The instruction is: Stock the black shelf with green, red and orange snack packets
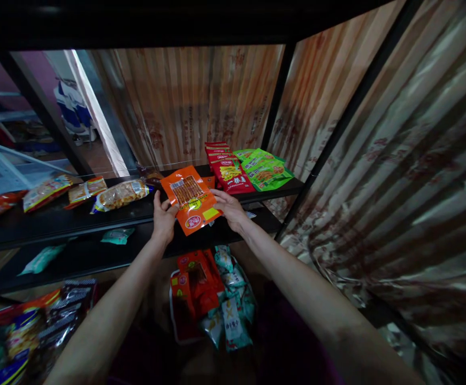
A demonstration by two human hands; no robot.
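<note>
An orange snack packet [190, 199] with a clear window is held up between both hands, slightly tilted, at the front edge of the upper black shelf [136, 218]. My left hand [163, 216] grips its left edge. On the packet's right edge, my right hand [229, 207] has its fingers closed. Just behind and to the right lie red packets [228, 170] in an overlapping row, and beside them green packets [265, 170]. Part of another orange packet shows behind the held one.
Several snack bags [121, 195] lie along the shelf's left part. Teal packets [43, 259] rest on the lower shelf. Below, a container [173, 310] holds orange and teal packets. More bags fill the lower left. Black posts [337, 131] and curtains stand around the shelf.
</note>
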